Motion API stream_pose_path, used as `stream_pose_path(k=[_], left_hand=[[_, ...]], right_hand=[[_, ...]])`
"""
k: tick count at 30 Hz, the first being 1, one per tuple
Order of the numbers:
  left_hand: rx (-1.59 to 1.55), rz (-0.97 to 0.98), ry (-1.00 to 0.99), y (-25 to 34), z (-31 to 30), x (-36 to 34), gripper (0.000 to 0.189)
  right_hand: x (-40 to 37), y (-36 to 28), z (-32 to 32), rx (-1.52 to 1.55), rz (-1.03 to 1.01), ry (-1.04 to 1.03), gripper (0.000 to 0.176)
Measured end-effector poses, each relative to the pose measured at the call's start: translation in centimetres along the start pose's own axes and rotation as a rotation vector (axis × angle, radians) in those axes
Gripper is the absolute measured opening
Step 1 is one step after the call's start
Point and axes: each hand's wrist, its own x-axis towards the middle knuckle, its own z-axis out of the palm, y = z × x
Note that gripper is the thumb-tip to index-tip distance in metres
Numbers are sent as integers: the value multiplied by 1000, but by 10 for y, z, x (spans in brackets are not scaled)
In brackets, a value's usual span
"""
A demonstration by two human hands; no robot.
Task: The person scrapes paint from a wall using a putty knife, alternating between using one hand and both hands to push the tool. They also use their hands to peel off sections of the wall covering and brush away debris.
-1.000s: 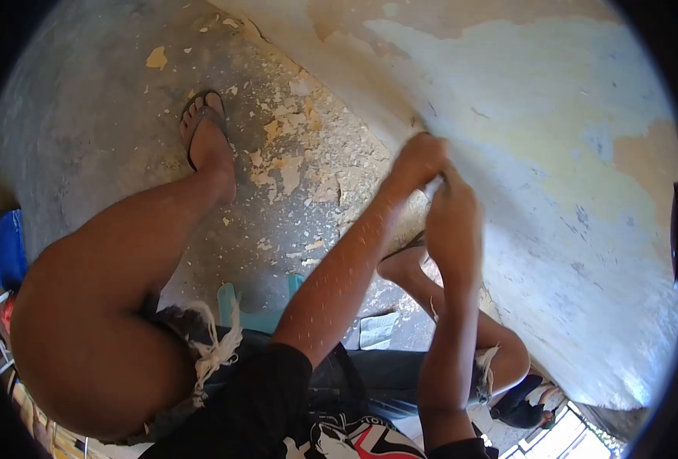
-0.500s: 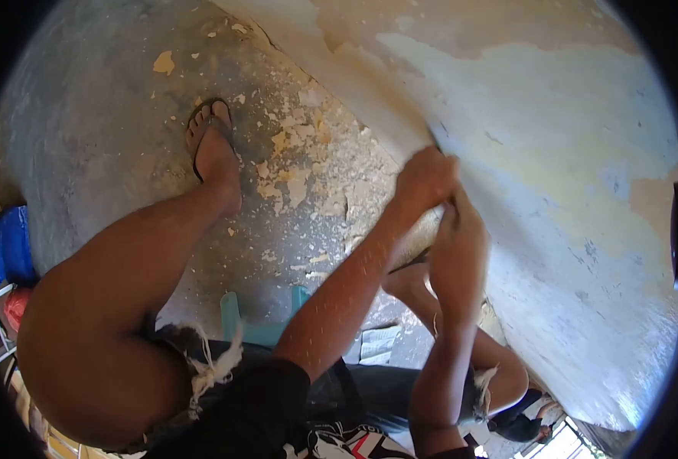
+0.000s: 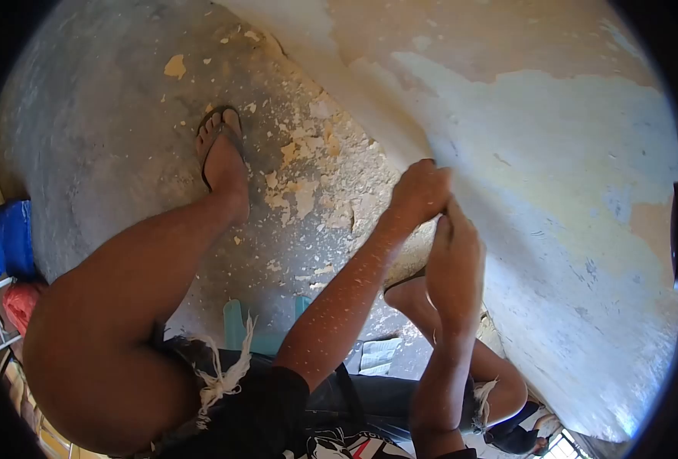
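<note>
Both my hands are closed and close together at the foot of the wall [image 3: 553, 161]. My left hand [image 3: 422, 191] is the farther one, its fingers wrapped round something with a small dark end [image 3: 428, 161] that shows at the knuckles by the wall surface. Just below it, my right hand [image 3: 457, 264] is curled, its fingertips meeting the left hand. What they grip is mostly hidden, so its kind cannot be made out. Pale specks cover my left forearm [image 3: 339, 314].
Peeled paint flakes [image 3: 301, 195] litter the concrete floor [image 3: 109, 138] along the wall. My sandalled foot [image 3: 223, 149] rests there. Teal plastic [image 3: 234, 325] shows beneath me. A blue item [image 3: 10, 241] and a red one [image 3: 21, 306] lie at left. Another person [image 3: 515, 436] is at lower right.
My two hands have shifted slightly down and left together, still closed. The view has tilted a little, so the floor and my foot sit slightly lower and farther right.
</note>
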Motion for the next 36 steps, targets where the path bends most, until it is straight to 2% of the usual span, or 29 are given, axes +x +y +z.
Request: stream_pose_path(k=[1,3,4,5,7,8,9,11,12,13,15,16,17,19,21,22,23,25,26,27,29,30,31,33,34,35,36], left_hand=[[-3,-16,-6,-11,4,-1,22],[-80,26,-215,-33,4,11,22],[-219,-78,-299,-39,-8,11,20],[-700,-500,-380,-52,-4,12,23],[21,10,-216,-47,13,9,27],[-16,-74,-201,-26,7,1,29],[-359,-554,-101,0,-1,3,26],[-39,-109,-226,-32,17,8,27],[-266,-292,-369,-46,13,13,26],[-585,-519,-360,-63,23,11,30],[-93,-167,-355,-73,57,7,38],[-132,-266,-354,-47,48,-2,45],[-322,-516,-270,-13,32,-5,45],[-564,-664,-280,-31,50,0,42],[-240,-335,-454,-77,50,6,41],[-275,-228,-386,-78,49,2,38],[-264,-218,-370,-74,53,4,38],[-48,-254,-177,-19,36,-10,38],[-356,-582,-104,-4,33,-4,33],[-352,-579,-119,-25,42,-2,33],[-56,21,-292,-87,56,8,31],[-412,-335,-256,-82,43,5,29],[-401,-314,-243,-71,33,9,29],[-1,-83,-392,-44,29,-7,32],[-57,-200,-460,-21,36,-16,31],[-53,-274,-431,5,50,-26,35],[-20,-182,-429,44,36,-34,41]], right_hand=[[1,3,7,-5,6,-15,38],[15,17,29,-74,-49,0,38],[27,18,40,-112,-48,-91,39],[21,21,38,-109,-50,-86,39],[16,13,29,-71,-91,-19,35],[10,11,19,-43,8,-24,34],[9,12,14,-12,46,7,33],[21,27,28,-87,-51,8,32],[31,36,40,-129,-36,-59,33],[40,44,53,-166,-33,-121,33],[31,51,48,-99,-118,-51,32],[16,45,35,-73,-45,10,31],[7,42,25,-53,41,70,30],[22,47,32,-26,62,12,31],[40,62,57,-165,-2,-126,35],[37,55,54,-167,17,-141,35],[34,50,46,-159,-2,-132,35],[8,48,26,-64,11,45,31],[12,49,21,6,-5,33,28],[21,57,33,9,9,38,28],[42,75,68,0,-77,-39,28],[39,61,69,-46,-29,-79,28],[30,54,70,-55,-30,-15,28],[5,49,37,-23,3,-85,45],[-12,50,14,-11,3,-87,43],[-25,52,-10,2,0,-80,42],[-36,52,-30,28,69,-11,38]])
